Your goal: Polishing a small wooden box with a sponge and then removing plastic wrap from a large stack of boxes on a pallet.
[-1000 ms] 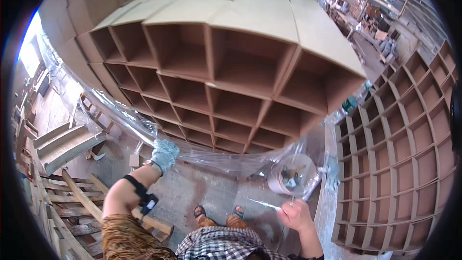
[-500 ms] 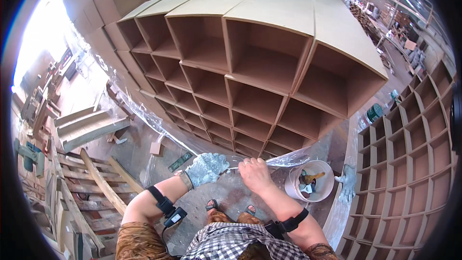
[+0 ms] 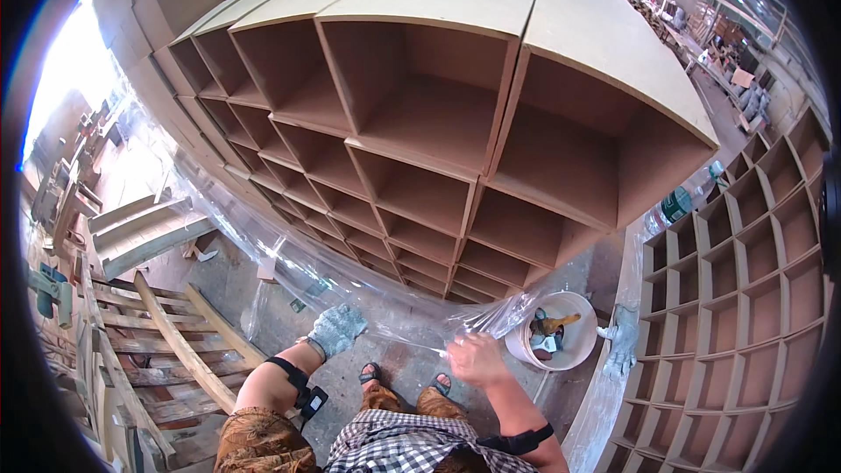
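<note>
In front of me a big stack of brown box-shaped compartments [image 3: 425, 79] rises, with clear plastic film [image 3: 407, 328] wrapped round its lower side. My right hand [image 3: 477, 359], bare, is closed on the gathered edge of the film, just left of the white bucket. My left hand [image 3: 340, 331], in a grey-blue knitted glove, is curled at the film's edge to the left. Between the two hands the film is spread in a loose, creased sheet. The left fingertips are hard to make out.
A white bucket [image 3: 519, 346] with a yellow-handled brush [image 3: 558, 323] and other tools stands at right. A loose glove [image 3: 623, 343] lies by a brown grid of compartments [image 3: 745, 298]. Near it is a plastic bottle [image 3: 679, 203]. A wooden pallet [image 3: 175, 320] is at left.
My hands have moved apart and nearer to me, the left going left and the right slightly right. The film between them has spread wider. The stack fills more of the view.
</note>
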The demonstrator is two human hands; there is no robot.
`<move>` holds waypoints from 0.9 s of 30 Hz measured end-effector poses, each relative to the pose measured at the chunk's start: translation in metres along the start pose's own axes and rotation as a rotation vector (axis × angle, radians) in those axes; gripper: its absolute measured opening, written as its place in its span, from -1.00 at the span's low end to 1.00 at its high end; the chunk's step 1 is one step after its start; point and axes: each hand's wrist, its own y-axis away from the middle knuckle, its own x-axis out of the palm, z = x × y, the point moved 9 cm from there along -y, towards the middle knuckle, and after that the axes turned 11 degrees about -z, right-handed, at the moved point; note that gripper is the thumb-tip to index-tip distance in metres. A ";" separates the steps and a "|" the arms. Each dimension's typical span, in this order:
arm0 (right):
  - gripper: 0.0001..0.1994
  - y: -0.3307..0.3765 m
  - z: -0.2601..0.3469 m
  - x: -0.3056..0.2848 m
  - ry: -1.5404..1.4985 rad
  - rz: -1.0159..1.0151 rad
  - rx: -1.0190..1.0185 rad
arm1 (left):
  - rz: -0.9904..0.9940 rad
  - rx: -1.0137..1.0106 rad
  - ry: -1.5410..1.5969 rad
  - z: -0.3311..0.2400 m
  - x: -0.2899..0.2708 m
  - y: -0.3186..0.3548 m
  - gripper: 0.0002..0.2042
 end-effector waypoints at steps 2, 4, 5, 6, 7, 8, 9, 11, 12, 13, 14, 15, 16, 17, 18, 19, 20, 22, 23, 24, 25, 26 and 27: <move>-0.90 0.010 -0.007 0.001 -0.050 0.039 -0.062 | -0.008 0.000 -0.085 0.009 0.013 0.009 -0.86; -0.88 0.030 -0.028 -0.061 -0.146 -0.105 0.036 | 0.595 -0.351 -0.240 0.088 0.110 0.074 -0.79; -0.86 0.041 -0.036 -0.101 -0.176 -0.189 0.089 | 0.505 -0.308 -0.286 0.146 0.161 0.151 -0.72; -0.85 0.056 -0.053 -0.124 -0.125 -0.209 0.121 | 0.445 -0.318 -0.346 0.160 0.171 0.152 -0.70; -0.83 0.073 -0.074 -0.147 -0.079 -0.232 0.164 | 0.416 -0.309 -0.418 0.168 0.152 0.162 -0.68; -0.82 0.093 -0.084 -0.137 -0.074 -0.109 0.156 | 0.570 -0.330 -0.369 0.161 0.152 0.174 -0.67; -0.83 0.099 -0.109 -0.132 -0.072 -0.152 0.269 | 0.724 -0.351 -0.330 0.156 0.146 0.183 -0.65; -0.87 0.121 -0.169 -0.111 -0.077 -0.147 0.491 | 0.806 -0.383 -0.290 0.150 0.129 0.209 -0.65; -0.88 0.135 -0.186 -0.119 0.027 -0.194 0.510 | 0.801 -0.368 -0.279 0.151 0.126 0.207 -0.65; -0.89 0.147 -0.201 -0.128 0.131 -0.237 0.530 | 0.798 -0.356 -0.277 0.157 0.123 0.210 -0.65; -0.90 0.160 -0.215 -0.128 0.212 -0.266 0.552 | 0.804 -0.362 -0.278 0.161 0.114 0.217 -0.65; -0.91 0.169 -0.235 -0.126 0.288 -0.249 0.592 | 0.805 -0.372 -0.275 0.168 0.104 0.221 -0.64; -0.91 0.176 -0.257 -0.127 0.364 -0.230 0.633 | 0.814 -0.375 -0.275 0.170 0.095 0.230 -0.64; -0.90 0.167 -0.282 -0.121 0.395 -0.254 0.659 | 0.823 -0.423 -0.272 0.170 0.075 0.251 -0.64; -0.90 0.166 -0.295 -0.137 0.469 -0.276 0.719 | 0.827 -0.408 -0.269 0.172 0.071 0.251 -0.64; -0.90 0.172 -0.305 -0.157 0.536 -0.309 0.828 | 0.832 -0.390 -0.264 0.174 0.068 0.247 -0.64; -0.90 0.154 -0.310 -0.169 0.570 -0.345 0.892 | 0.828 -0.435 -0.254 0.171 0.056 0.264 -0.63; -0.90 0.143 -0.307 -0.197 0.597 -0.303 0.854 | 0.820 -0.435 -0.240 0.165 0.047 0.280 -0.63; -0.90 0.138 -0.306 -0.202 0.608 -0.277 0.834 | 0.810 -0.433 -0.227 0.161 0.044 0.282 -0.63; -0.91 0.148 -0.305 -0.201 0.604 -0.282 0.885 | 0.811 -0.396 -0.217 0.157 0.044 0.276 -0.63; -0.89 0.158 -0.304 -0.198 0.602 -0.287 0.934 | 0.795 -0.354 -0.200 0.152 0.048 0.260 -0.62; -0.86 0.166 -0.302 -0.184 0.565 -0.286 0.976 | 0.783 -0.343 -0.196 0.142 0.036 0.254 -0.62; -0.80 0.154 -0.286 -0.173 0.497 -0.357 0.915 | 0.773 -0.323 -0.178 0.135 0.029 0.242 -0.62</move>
